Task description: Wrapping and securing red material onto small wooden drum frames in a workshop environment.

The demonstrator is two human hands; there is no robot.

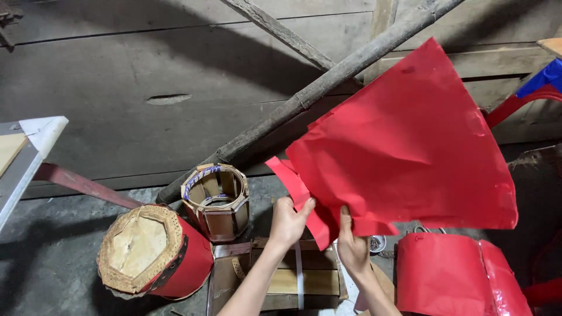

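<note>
Both hands hold up a large sheet of red paper [410,146] in front of me. My left hand [288,221] pinches its lower left corner, where a narrow red strip sticks out to the left. My right hand [352,246] grips the bottom edge just to the right. The sheet is creased and fans out up and to the right. Below the hands lies a flat cardboard and wood piece [287,275].
A round drum-like frame wrapped in red [153,251] lies at lower left. Behind it stands a bare octagonal wooden frame [216,202]. A red-covered bundle [462,275] sits at lower right. A long pole [304,99] leans against the plank wall.
</note>
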